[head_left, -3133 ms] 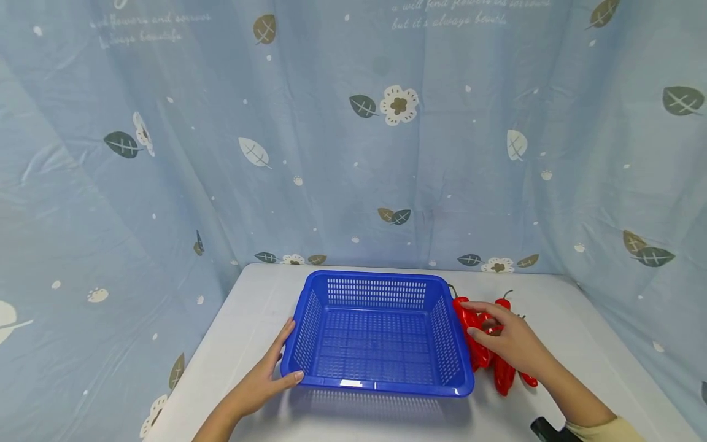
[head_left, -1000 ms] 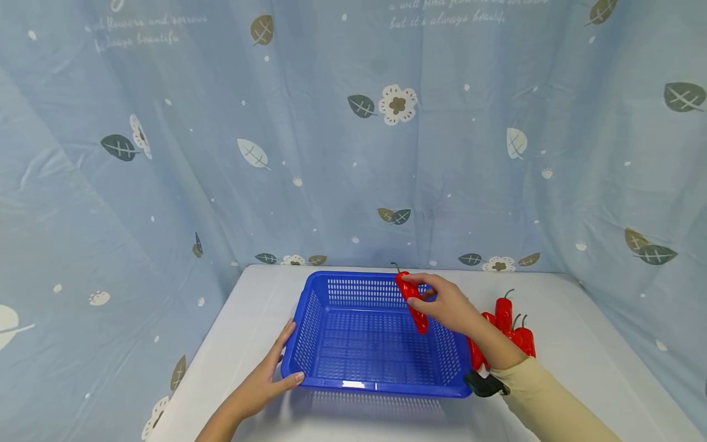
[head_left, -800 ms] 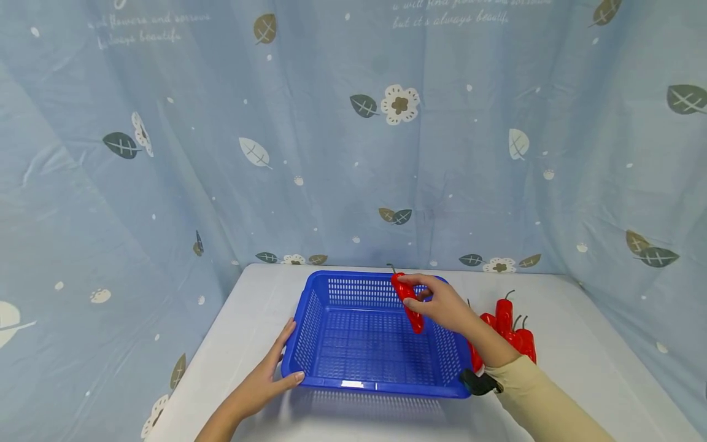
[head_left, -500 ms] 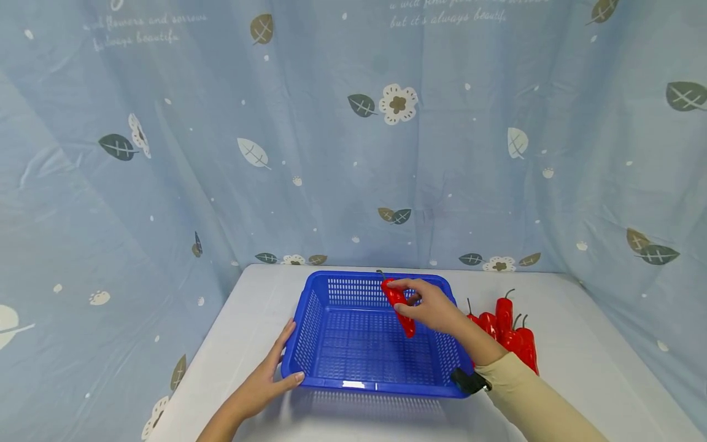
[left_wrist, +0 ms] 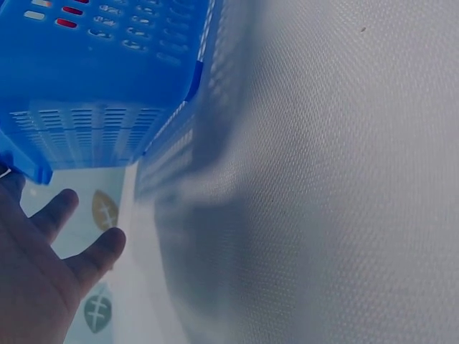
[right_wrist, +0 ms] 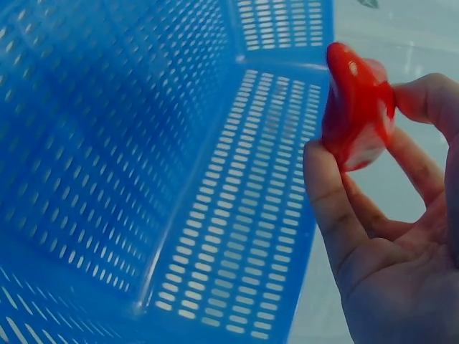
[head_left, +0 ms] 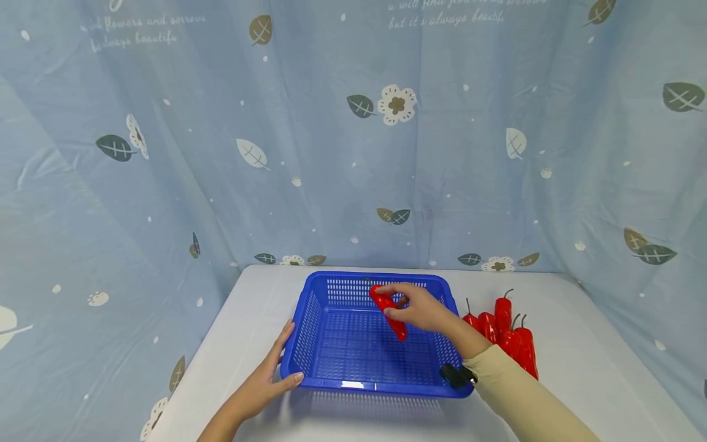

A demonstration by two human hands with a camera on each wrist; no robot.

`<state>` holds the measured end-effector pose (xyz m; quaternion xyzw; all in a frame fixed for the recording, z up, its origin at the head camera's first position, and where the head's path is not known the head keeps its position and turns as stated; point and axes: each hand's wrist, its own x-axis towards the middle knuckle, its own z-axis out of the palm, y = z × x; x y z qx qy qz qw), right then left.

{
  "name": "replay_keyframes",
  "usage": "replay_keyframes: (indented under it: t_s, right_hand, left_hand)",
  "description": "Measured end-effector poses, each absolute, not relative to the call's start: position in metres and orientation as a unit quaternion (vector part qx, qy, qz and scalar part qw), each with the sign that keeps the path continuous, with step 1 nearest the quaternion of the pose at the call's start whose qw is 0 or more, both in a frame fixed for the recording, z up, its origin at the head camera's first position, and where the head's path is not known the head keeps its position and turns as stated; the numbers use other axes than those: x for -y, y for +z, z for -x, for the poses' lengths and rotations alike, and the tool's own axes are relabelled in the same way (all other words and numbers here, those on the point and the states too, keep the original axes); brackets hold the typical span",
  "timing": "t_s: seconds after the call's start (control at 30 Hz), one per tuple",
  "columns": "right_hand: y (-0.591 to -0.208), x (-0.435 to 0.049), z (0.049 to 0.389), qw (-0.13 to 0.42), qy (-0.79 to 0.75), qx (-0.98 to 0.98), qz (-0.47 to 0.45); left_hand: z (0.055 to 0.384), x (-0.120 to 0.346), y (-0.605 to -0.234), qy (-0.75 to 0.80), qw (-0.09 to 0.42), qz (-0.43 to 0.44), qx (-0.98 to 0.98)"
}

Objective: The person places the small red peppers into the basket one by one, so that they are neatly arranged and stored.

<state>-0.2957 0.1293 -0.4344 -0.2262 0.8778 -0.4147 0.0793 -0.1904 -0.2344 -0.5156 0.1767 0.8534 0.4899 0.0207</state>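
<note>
Writing: white script on the light-blue fabric curtain with leaf and flower prints [head_left: 326, 196], well beyond the right grip, cut by the top edge. Readable bits: "flowers and sorrows" and "always beautifu" at left, "u will find" and "but it's always beautifu" at right.

Right grip [head_left: 422, 307]: mostly closed, thumb and fingertips pinching a glossy red elongated pepper with a thin green stem [head_left: 389, 303]. Pepper is tilted, stem end away from the person and leftward, tip toward the person; held over the blue perforated plastic rectangular basket [head_left: 375, 387], clear of its floor. Beige fabric sleeve [head_left: 519, 393] on that arm, black device [head_left: 455, 376] at the wrist.

Left grip [head_left: 256, 385]: fingers and thumb extended and spread, not wrapped round anything. Thumb on the basket's near rim at the left corner, fingers along the outside of the left wall.

To the right of the right grip, just outside the basket: pile of glossy red peppers with thin stems [head_left: 503, 314], at least five showing, partly hidden by the arm. Under basket and pile: white counter [head_left: 256, 294]; woven texture shows in the left wrist view.
</note>
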Motion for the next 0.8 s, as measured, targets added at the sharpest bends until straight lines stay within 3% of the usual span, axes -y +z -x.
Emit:
replay_keyframes:
  t_s: [0.8]
  right_hand:
    - [-0.463,-0.097,0.311,0.165,-0.403,-0.860,0.267]
  left_hand:
    - [0.190,0.235,-0.517,0.486,0.025,-0.158,-0.859]
